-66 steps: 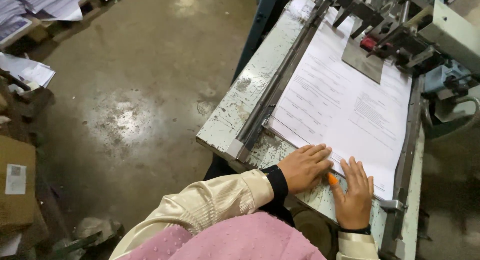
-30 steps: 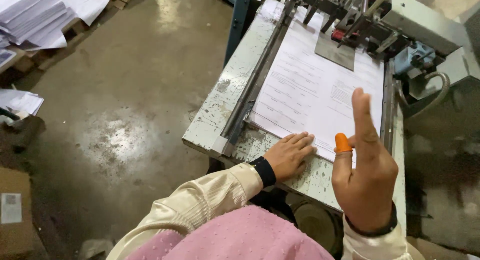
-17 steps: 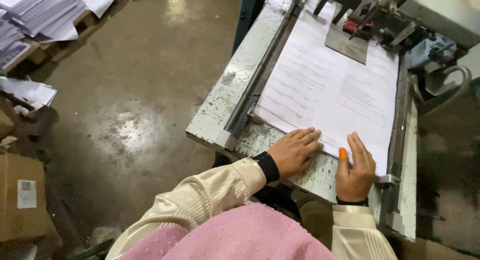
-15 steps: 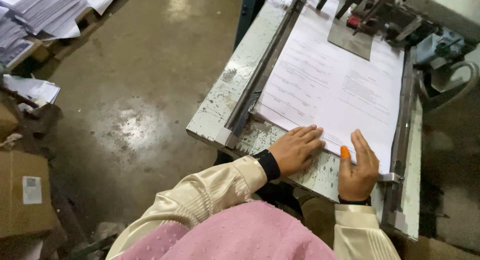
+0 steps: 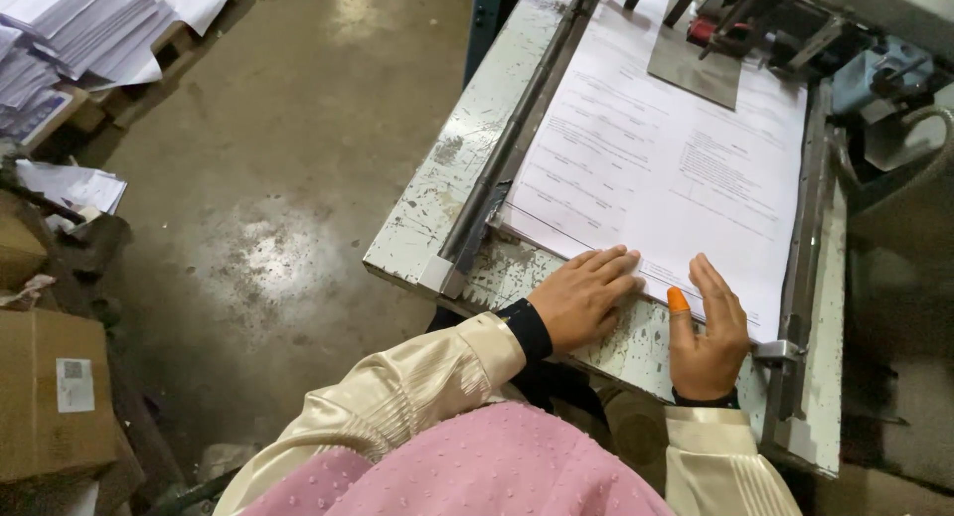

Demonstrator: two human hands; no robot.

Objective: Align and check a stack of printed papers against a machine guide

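Paper stack (image 5: 666, 168) on feeder table (image 5: 437, 218)

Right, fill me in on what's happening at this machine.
A person in cream sleeves stands at a worn, paint-chipped metal feed table. Both bare hands lie flat on the near edge of a stack of white printed paper sheets: the left hand beside the right hand, which wears an orange rubber fingertip cover. Neither hand has a grip on anything.

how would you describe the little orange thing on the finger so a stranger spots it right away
Start at the white, paint-chipped machine table carrying the stack of printed sheets. Both hands rest at the stack's near edge; look at the right hand. The orange finger cot caps one fingertip, the only bright orange spot there.
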